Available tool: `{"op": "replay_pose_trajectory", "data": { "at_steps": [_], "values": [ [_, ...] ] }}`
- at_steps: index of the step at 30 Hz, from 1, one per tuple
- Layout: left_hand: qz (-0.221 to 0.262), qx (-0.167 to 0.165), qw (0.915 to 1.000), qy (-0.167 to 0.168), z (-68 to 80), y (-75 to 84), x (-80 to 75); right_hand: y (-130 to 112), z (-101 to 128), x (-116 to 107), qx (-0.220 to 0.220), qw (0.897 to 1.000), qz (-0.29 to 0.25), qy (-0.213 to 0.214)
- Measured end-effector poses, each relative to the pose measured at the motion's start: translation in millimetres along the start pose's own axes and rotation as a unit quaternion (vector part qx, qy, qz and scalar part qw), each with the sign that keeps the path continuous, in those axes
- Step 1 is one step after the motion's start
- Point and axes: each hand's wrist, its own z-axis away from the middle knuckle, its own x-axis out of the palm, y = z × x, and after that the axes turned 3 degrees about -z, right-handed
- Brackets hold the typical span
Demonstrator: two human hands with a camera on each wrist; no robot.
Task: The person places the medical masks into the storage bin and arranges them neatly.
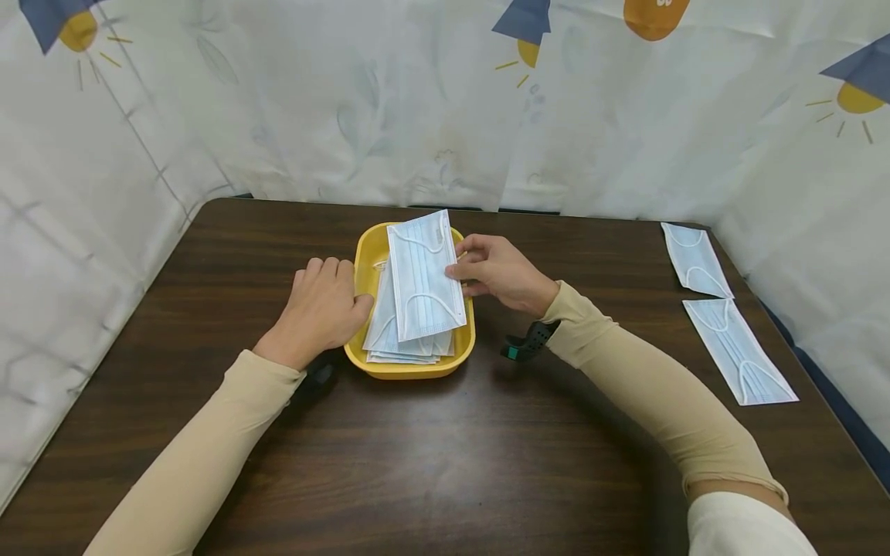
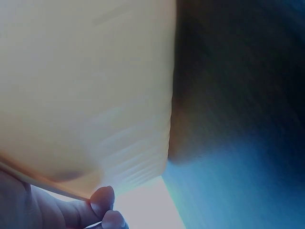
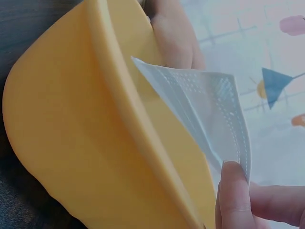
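A: Head view: what does the right hand (image 1: 502, 272) hold?
B: It pinches the top mask (image 1: 424, 276), lying over the yellow tray (image 1: 366, 255).
A: The left hand (image 1: 321, 309)?
B: Fingers relaxed, resting against the tray's wall.

Even bright light; wrist views blurred, close.

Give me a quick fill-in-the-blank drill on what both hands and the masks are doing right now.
1. The right hand pinches the top face mask by its ____ edge.
2. The mask stack sits in a ____ tray.
3. The left hand rests against the tray's ____ side.
4. ____ loose masks lie on the table at the right.

Missing words: right; yellow; left; Two
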Motion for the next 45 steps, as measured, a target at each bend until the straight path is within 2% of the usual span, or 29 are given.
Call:
{"op": "replay_pose_trajectory", "data": {
  "at_steps": [9, 21, 27, 39, 45],
  "values": [
    [-0.001, 0.005, 1.0, 0.008, 0.1, -0.3, 0.2, -6.1, -6.3, 9.8, -0.003, 0.999, 0.033, -0.009],
    [0.003, 0.003, 1.0, -0.006, 0.3, 0.7, -1.1, -11.3, -9.9, 21.2, 0.028, 0.996, 0.08, -0.013],
    [0.003, 0.003, 1.0, 0.0, -0.3, 0.1, -0.1, -13.9, -11.8, 24.9, 0.034, 0.994, 0.1, -0.026],
    [0.007, 0.009, 0.9998, 0.015, -1.1, 1.1, 0.2, -17.8, -6.9, 21.0, 0.056, 0.996, 0.066, -0.035],
    [0.012, 0.01, 0.9997, 0.018, 0.5, 1.3, 0.3, -19.7, 0.0, 15.5, 0.048, 0.996, 0.062, -0.037]
  ]
}}
